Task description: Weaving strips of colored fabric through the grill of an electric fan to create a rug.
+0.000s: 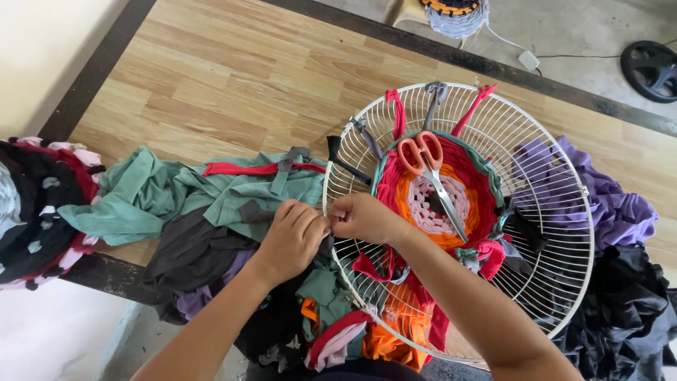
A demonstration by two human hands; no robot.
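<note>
White wire fan guard [564,204] flat on wooden worktop [233,77], holding a round woven rag mat [437,194] with orange-handled scissors [430,176] on top. Left hand [293,236] and right hand [363,217] together at guard's near-left rim, fingers [338,212] pinched, apparently on a dark fabric strip [326,243]. Green cloth [176,194] heaped alongside.

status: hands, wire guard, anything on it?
Left hand and right hand both pinched at wire fan guard rim. Woven rag round inside. Scissors lying on weave.

Looks like a home craft corner: wood-grain laminate table [233,70] piled with colourful fabric scraps [183,204], bare concrete floor [578,28] behind, white wire fan guard [557,190] used as a loom.
</note>
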